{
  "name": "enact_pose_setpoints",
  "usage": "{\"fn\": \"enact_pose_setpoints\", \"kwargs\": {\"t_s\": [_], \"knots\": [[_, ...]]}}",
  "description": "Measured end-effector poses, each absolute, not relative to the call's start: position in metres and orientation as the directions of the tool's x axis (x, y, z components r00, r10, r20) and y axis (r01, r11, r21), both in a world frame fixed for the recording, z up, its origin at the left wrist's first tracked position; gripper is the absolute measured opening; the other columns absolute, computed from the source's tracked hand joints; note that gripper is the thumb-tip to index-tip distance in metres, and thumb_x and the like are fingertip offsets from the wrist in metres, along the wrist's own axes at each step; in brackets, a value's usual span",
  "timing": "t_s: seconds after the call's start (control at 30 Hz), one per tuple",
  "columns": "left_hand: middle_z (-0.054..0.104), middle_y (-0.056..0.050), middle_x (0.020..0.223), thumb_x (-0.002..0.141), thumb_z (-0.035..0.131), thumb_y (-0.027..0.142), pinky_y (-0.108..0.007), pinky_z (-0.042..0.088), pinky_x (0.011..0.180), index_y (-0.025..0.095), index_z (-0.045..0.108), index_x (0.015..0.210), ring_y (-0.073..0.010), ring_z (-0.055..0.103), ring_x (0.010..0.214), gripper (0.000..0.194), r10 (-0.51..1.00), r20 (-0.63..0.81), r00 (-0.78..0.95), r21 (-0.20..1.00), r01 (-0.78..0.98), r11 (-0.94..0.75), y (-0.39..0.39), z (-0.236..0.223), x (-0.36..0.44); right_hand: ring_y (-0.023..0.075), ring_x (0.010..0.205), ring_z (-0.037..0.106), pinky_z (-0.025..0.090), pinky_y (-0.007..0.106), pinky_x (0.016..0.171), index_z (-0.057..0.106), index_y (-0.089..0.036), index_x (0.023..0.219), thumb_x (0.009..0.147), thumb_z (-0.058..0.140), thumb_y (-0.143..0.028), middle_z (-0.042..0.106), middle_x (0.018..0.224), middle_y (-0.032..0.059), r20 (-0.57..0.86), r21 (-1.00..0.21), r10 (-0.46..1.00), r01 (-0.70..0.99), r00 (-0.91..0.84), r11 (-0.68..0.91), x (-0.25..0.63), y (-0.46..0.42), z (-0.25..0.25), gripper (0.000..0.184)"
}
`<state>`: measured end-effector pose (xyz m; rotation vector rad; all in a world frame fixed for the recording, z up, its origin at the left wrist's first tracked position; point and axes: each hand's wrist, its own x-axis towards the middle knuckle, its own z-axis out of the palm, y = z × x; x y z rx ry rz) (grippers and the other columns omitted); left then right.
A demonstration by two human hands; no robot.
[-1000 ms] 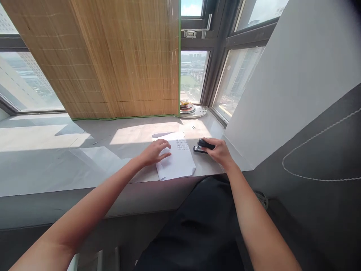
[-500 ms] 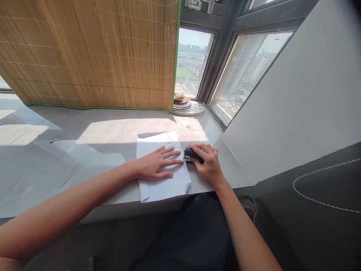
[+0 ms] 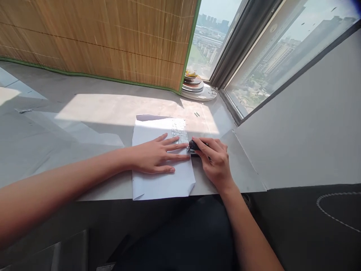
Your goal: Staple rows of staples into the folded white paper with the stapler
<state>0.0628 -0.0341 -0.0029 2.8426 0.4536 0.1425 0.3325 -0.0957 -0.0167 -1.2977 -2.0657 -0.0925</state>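
Observation:
White paper [image 3: 160, 186] lies on the sill, with a few of its corners folded or curled. A dense patch of metal staples [image 3: 179, 128] covers part of its upper right side. My left hand [image 3: 156, 155] rests flat on the paper with fingers spread, just below and partly over the patch. My right hand [image 3: 216, 158] is wrapped round a black stapler [image 3: 194, 146]. The stapler's nose meets the paper's right edge, close to my left fingertips. Whether its jaws are pressed together is hard to see.
Two short staple strips [image 3: 196, 114] lie beyond the paper. Stacked plates [image 3: 194, 88] stand in the window corner beside a bamboo blind [image 3: 126, 41]. A white wall [image 3: 304, 124] rises on the right. A small silvery scrap [image 3: 24, 111] lies at the left.
The head view has shifted closer and tilted. My right hand keeps hold of the stapler at the paper's right edge, and my left hand stays flat on the paper.

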Motion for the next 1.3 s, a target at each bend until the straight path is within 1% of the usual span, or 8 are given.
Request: {"fn": "enact_pose_setpoints", "kwargs": {"t_s": [0.27,0.37,0.57,0.73,0.87,0.97,1.13,1.3], "knots": [[0.037,-0.004,0.173,0.105,0.051,0.054,-0.060,0.020,0.131,0.040,0.042,0.164,-0.0385,0.027,0.161,0.061,0.352,0.075,0.933,0.301,0.315,-0.900,-0.0342,-0.0058,0.0647,0.0279,0.109,0.062,0.039,0.046,0.099,0.062,-0.043,0.148,0.103,0.056,-0.018,0.072,0.121,0.0040,0.528,-0.257,0.803,0.849,-0.276,0.461,0.3285,-0.0973,-0.0153,0.051],[0.037,-0.004,0.173,0.105,0.051,0.053,-0.061,0.020,0.131,0.040,0.043,0.164,-0.0386,0.027,0.161,0.061,0.352,0.076,0.933,0.295,0.316,-0.902,-0.0344,-0.0060,0.0646,0.0279,0.108,0.062,0.038,0.046,0.099,0.061,-0.043,0.148,0.103,0.056,-0.018,0.072,0.120,0.0041,0.524,-0.244,0.805,0.856,-0.280,0.456,0.3279,-0.0977,-0.0149,0.052],[0.038,-0.003,0.172,0.104,0.054,0.052,-0.060,0.022,0.130,0.041,0.046,0.162,-0.0394,0.031,0.160,0.059,0.354,0.116,0.928,0.308,0.305,-0.901,-0.0343,-0.0079,0.0641,0.0275,0.107,0.062,0.039,0.045,0.098,0.065,-0.040,0.145,0.105,0.054,-0.021,0.072,0.120,0.0046,0.521,-0.230,0.807,0.864,-0.280,0.448,0.3276,-0.0980,-0.0146,0.045],[0.037,-0.003,0.173,0.105,0.052,0.053,-0.062,0.020,0.130,0.041,0.044,0.163,-0.0395,0.028,0.161,0.060,0.356,0.096,0.930,0.305,0.313,-0.899,-0.0345,-0.0087,0.0647,0.0278,0.107,0.062,0.039,0.046,0.098,0.061,-0.041,0.148,0.104,0.054,-0.019,0.071,0.120,0.0046,0.534,-0.218,0.796,0.863,-0.285,0.455,0.3276,-0.0972,-0.0159,0.050],[0.040,-0.003,0.171,0.103,0.055,0.053,-0.061,0.022,0.130,0.041,0.046,0.161,-0.0395,0.031,0.160,0.060,0.366,0.115,0.924,0.317,0.315,-0.895,-0.0346,-0.0087,0.0648,0.0284,0.107,0.062,0.039,0.047,0.098,0.060,-0.042,0.150,0.104,0.055,-0.020,0.072,0.118,0.0045,0.527,-0.222,0.800,0.863,-0.286,0.454,0.3270,-0.0977,-0.0153,0.051],[0.039,-0.003,0.172,0.104,0.055,0.053,-0.061,0.022,0.130,0.043,0.047,0.161,-0.0400,0.032,0.159,0.059,0.360,0.128,0.924,0.322,0.304,-0.896,-0.0344,-0.0088,0.0644,0.0282,0.106,0.062,0.039,0.047,0.098,0.061,-0.042,0.149,0.104,0.054,-0.020,0.072,0.119,0.0046,0.529,-0.213,0.798,0.865,-0.288,0.453,0.3268,-0.0979,-0.0151,0.050],[0.038,-0.003,0.172,0.104,0.054,0.054,-0.062,0.021,0.130,0.041,0.046,0.162,-0.0402,0.029,0.161,0.060,0.364,0.098,0.926,0.325,0.316,-0.891,-0.0344,-0.0093,0.0643,0.0286,0.107,0.061,0.038,0.047,0.098,0.060,-0.044,0.149,0.104,0.055,-0.020,0.072,0.119,0.0038,0.530,-0.246,0.799,0.851,-0.283,0.464,0.3273,-0.0974,-0.0159,0.051],[0.041,-0.002,0.171,0.102,0.057,0.056,-0.058,0.024,0.130,0.044,0.049,0.159,-0.0388,0.033,0.159,0.059,0.373,0.161,0.914,0.342,0.303,-0.890,-0.0341,-0.0119,0.0642,0.0283,0.107,0.061,0.038,0.046,0.098,0.059,-0.046,0.150,0.103,0.055,-0.019,0.072,0.120,0.0029,0.525,-0.233,0.800,0.856,-0.289,0.461,0.3275,-0.0972,-0.0165,0.054]]}}
